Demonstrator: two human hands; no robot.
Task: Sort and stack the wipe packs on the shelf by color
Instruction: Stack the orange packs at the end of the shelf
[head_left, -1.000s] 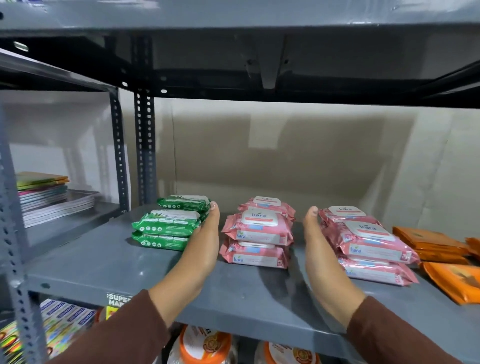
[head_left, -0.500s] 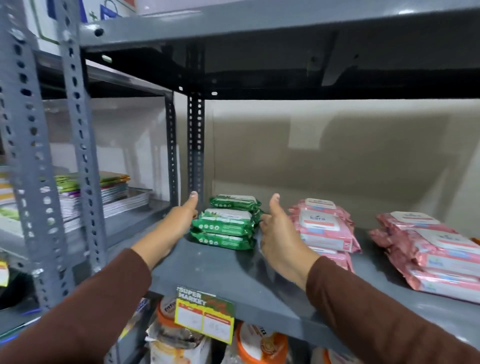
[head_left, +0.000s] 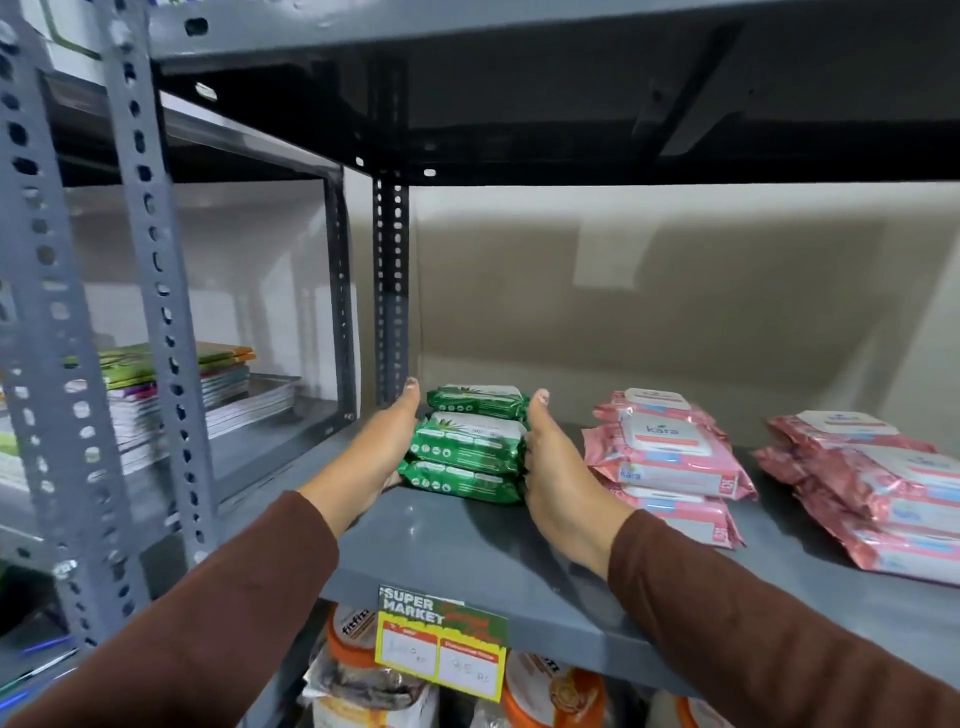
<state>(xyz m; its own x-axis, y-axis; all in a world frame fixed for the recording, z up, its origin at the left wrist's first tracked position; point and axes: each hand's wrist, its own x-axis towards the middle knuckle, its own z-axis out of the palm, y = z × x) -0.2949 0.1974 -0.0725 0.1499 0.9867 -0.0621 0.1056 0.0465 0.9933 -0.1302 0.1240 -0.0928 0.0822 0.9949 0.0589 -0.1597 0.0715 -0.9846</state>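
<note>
Three green wipe packs (head_left: 470, 447) sit in a stack at the left end of the grey shelf (head_left: 467, 556). My left hand (head_left: 374, 457) lies flat against the stack's left side, thumb up. My right hand (head_left: 556, 467) presses flat on its right side. The stack rests on the shelf between both palms. To the right is a stack of pink wipe packs (head_left: 665, 457), and further right a second, looser pink stack (head_left: 872, 488) that runs out of view.
A perforated grey upright (head_left: 392, 291) stands just behind the green stack. Notebooks (head_left: 208, 384) lie stacked on the neighbouring rack to the left. A supermarket price tag (head_left: 441, 644) hangs from the shelf's front edge, with orange-lidded jars (head_left: 353, 649) below. Another shelf sits close overhead.
My hands left the sides of the middle pink stack, moved left, and closed in on the green stack until both palms touch it. The view has swung left.
</note>
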